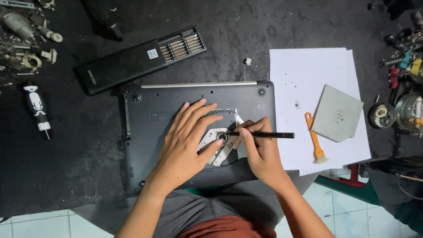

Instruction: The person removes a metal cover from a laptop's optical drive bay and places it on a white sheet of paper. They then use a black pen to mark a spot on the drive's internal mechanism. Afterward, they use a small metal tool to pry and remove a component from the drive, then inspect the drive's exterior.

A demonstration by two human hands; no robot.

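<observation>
- The right hand (260, 152) pinches a slim black screwdriver (264, 135) between thumb and fingers, the shaft lying level and its tip pointing left at the hub of the disc drive.
- The left hand (187, 141) grips nothing; it lies flat with spread fingers on the drive, the forefinger tip touching the hub.
- The optical disc drive (218, 152), silver with a round recess, sits uncovered in the underside of a dark laptop (150, 132) that lies bottom up at the near table edge.
- Just right of the laptop lie white paper sheets (304, 75), carrying a grey square cover plate (337, 113) and an orange-handled brush (314, 143).
- Behind the laptop lies a long black bit case (136, 59), open at one end.
- Far left rests a black and white driver handle (37, 108).
</observation>
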